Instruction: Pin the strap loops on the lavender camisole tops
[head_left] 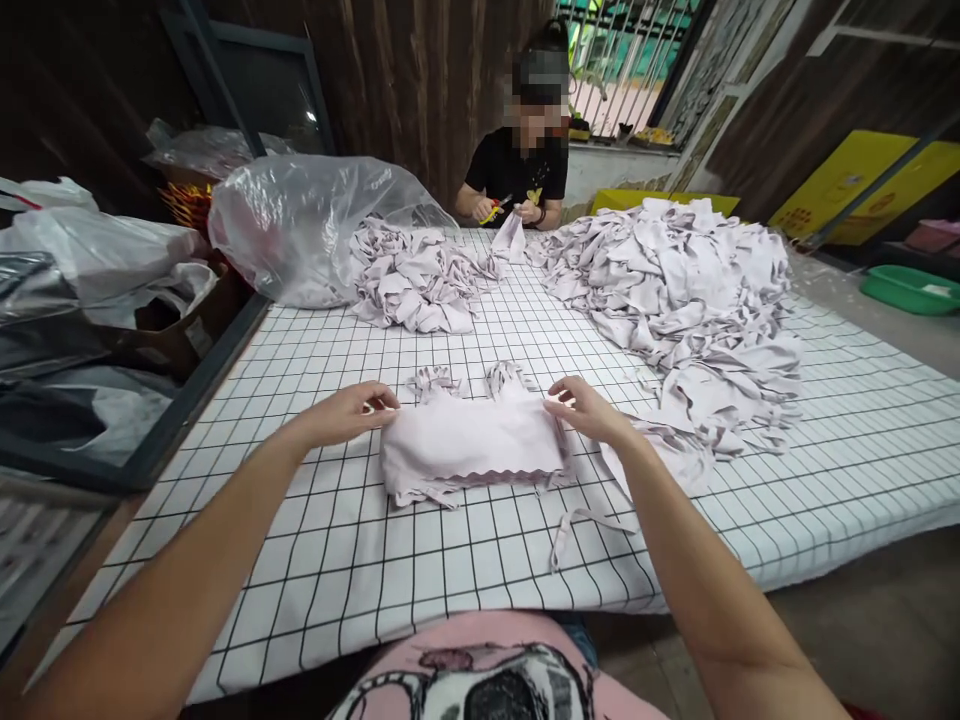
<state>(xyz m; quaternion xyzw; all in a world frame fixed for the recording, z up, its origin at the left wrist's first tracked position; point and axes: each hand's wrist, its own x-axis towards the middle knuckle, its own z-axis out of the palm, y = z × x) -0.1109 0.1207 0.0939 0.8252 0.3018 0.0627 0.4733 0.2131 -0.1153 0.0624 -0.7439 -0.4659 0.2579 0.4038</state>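
Observation:
A pale pink garment [472, 445] lies flat in front of me on the white checked tablecloth [420, 560]. My left hand [352, 410] pinches its upper left corner, fingers closed on the fabric. At the upper right corner, my right hand [589, 408] grips the cloth the same way. Two ruffled straps [469, 382] stick out past the top edge between my hands. A loose strap [581, 525] trails off the garment's lower right.
A big heap of the same pale garments [675, 290] covers the right of the table, a smaller heap [420, 280] sits beside a clear plastic bag [300, 225]. Across the table a person in black [517, 170] handles a piece. Bags [90, 260] pile at left.

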